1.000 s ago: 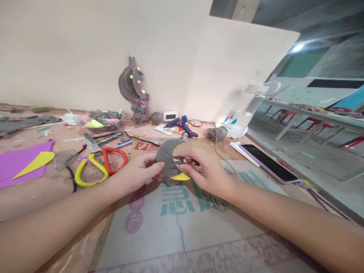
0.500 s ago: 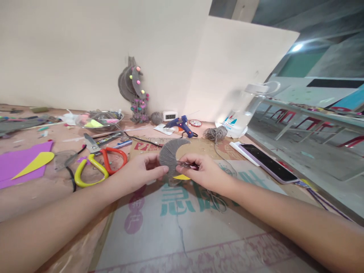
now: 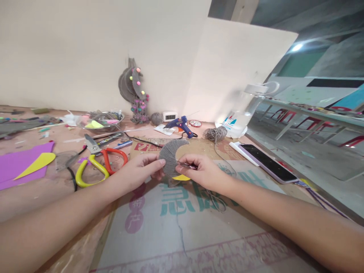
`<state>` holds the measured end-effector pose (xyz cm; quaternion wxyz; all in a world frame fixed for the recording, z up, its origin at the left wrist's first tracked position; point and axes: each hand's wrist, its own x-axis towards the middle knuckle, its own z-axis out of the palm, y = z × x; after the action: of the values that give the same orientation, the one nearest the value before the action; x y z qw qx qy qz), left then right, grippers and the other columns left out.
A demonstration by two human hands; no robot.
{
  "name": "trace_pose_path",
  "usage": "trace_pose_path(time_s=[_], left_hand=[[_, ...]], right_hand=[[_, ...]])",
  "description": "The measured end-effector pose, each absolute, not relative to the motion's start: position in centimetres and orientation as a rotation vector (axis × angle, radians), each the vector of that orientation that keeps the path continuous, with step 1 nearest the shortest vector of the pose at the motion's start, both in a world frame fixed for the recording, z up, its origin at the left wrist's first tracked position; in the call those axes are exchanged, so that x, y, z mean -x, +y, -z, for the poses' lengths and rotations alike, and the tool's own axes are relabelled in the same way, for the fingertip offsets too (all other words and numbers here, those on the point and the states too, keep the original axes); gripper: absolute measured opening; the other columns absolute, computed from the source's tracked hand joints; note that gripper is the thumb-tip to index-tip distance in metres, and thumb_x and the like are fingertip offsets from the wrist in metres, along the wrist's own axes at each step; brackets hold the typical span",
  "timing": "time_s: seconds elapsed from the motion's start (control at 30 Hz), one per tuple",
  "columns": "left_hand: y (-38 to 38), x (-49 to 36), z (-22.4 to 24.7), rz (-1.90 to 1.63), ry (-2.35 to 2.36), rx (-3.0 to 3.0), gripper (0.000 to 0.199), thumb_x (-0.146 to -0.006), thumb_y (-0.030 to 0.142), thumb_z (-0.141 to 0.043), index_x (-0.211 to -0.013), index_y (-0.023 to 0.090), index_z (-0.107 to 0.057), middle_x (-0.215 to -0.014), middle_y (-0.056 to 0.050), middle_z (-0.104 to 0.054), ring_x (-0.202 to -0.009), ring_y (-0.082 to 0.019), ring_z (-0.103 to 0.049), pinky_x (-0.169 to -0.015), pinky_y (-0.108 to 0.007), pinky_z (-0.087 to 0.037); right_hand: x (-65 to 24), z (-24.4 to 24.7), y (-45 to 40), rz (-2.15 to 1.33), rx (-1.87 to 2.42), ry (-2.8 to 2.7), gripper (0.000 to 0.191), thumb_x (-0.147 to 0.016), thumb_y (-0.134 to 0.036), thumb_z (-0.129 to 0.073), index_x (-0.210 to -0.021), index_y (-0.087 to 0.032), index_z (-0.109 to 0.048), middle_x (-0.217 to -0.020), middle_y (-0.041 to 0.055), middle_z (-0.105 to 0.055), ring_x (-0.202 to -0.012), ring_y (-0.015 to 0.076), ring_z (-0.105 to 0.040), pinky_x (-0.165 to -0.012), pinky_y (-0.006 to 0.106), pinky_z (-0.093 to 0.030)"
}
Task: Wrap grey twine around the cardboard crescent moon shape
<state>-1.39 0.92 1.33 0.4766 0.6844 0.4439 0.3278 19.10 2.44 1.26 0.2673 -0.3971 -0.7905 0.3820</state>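
A crescent [image 3: 170, 155] wound with grey yarn stands upright over the board, its lower tip bare and yellow. My left hand [image 3: 149, 167] is closed on the crescent's outer edge, with the thumb across its face. At the inner curve my right hand [image 3: 199, 170] pinches a strand bundle of grey yarn [image 3: 217, 201], whose loops hang out below the palm. What else lies inside the right fingers is hidden. From behind, a strand runs to the yarn ball [image 3: 215, 133].
Scissors [image 3: 99, 163] with red and yellow handles lie left, near purple sheet [image 3: 25, 163] and a yellow cutout [image 3: 36, 165]. A blue glue gun [image 3: 182, 125], water bottle [image 3: 241, 110] and phone [image 3: 267, 162] lie beyond. A decorated hanging [image 3: 132, 89] is against the wall.
My left thumb has shifted slightly up and left on the crescent, and the crescent has turned a little. My right hand keeps its pinch at the inner curve.
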Motion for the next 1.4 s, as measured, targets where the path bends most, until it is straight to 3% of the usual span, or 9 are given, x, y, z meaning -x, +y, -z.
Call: trace_pose_path(time_s=[0.2, 0.3, 0.4, 0.57, 0.7, 0.87, 1.4], left_hand=[[1.2, 1.3, -1.0, -0.830, 1.053, -1.679, 0.023, -0.080, 0.037, -0.052, -0.073, 0.017, -0.061, -0.061, 0.002, -0.058, -0.058, -0.012, -0.054, -0.057, -0.022, -0.040], [1.2, 1.1, -0.8, -0.927, 1.043, -1.565, 0.025, -0.081, 0.038, -0.051, -0.074, 0.015, -0.059, -0.058, 0.002, -0.057, -0.055, -0.011, -0.052, -0.056, -0.022, -0.040], [1.2, 0.9, -0.6, -1.031, 1.005, -1.386, 0.024, -0.080, 0.039, -0.052, -0.077, 0.016, -0.056, -0.057, 0.003, -0.054, -0.053, -0.010, -0.052, -0.053, -0.022, -0.041], [1.3, 0.9, -0.3, -1.054, 0.971, -1.461, 0.025, -0.080, 0.040, -0.053, -0.075, 0.015, -0.053, -0.057, 0.004, -0.052, -0.051, -0.009, -0.049, -0.052, -0.021, -0.039], [1.4, 0.9, -0.2, -1.013, 0.943, -1.480, 0.026, -0.079, 0.039, -0.054, -0.070, 0.015, -0.053, -0.056, 0.004, -0.051, -0.050, -0.008, -0.046, -0.049, -0.020, -0.034], [1.5, 0.7, -0.4, -1.040, 0.927, -1.466, 0.030, -0.075, 0.043, -0.059, -0.068, 0.014, -0.055, -0.057, 0.003, -0.053, -0.050, -0.009, -0.047, -0.051, -0.022, -0.037], [1.9, 0.8, -0.5, -1.004, 0.894, -1.427, 0.029, -0.072, 0.043, -0.062, -0.069, 0.015, -0.057, -0.059, 0.001, -0.054, -0.051, -0.010, -0.048, -0.053, -0.023, -0.038]], right_hand=[[-19.2, -1.4, 2.7, -0.939, 1.001, -2.149, 0.023, -0.081, -0.038, -0.054, -0.090, -0.017, -0.060, -0.077, 0.0003, -0.059, -0.066, 0.0113, -0.052, -0.058, 0.022, -0.042], [-20.2, -1.8, 3.9, -0.705, 0.960, -2.134, 0.027, -0.086, -0.033, -0.048, -0.107, -0.018, -0.056, -0.099, 0.0050, -0.062, -0.087, 0.0159, -0.057, -0.077, 0.029, -0.046], [-21.5, -1.5, 5.8, -0.386, 1.088, -2.154, 0.030, -0.088, -0.024, -0.043, -0.115, -0.018, -0.055, -0.111, 0.0084, -0.059, -0.104, 0.0200, -0.053, -0.092, 0.038, -0.039], [-21.8, -0.7, 6.8, -0.375, 1.095, -2.317, 0.046, -0.081, -0.016, -0.050, -0.128, -0.018, -0.046, -0.115, 0.0106, -0.057, -0.101, 0.0200, -0.056, -0.088, 0.039, -0.044], [-21.2, -1.1, 6.0, -0.243, 1.029, -2.288, 0.039, -0.084, -0.025, -0.050, -0.122, -0.018, -0.049, -0.117, 0.0103, -0.056, -0.105, 0.0203, -0.054, -0.091, 0.040, -0.043], [-21.8, -1.0, 6.1, -0.047, 1.038, -2.265, 0.027, -0.088, -0.027, -0.044, -0.111, -0.018, -0.055, -0.110, 0.0105, -0.060, -0.105, 0.0226, -0.054, -0.091, 0.041, -0.042], [-21.9, -0.4, 6.9, -0.139, 1.124, -2.238, 0.022, -0.085, -0.025, -0.046, -0.102, -0.017, -0.059, -0.094, 0.0090, -0.064, -0.088, 0.0217, -0.058, -0.079, 0.038, -0.046]])
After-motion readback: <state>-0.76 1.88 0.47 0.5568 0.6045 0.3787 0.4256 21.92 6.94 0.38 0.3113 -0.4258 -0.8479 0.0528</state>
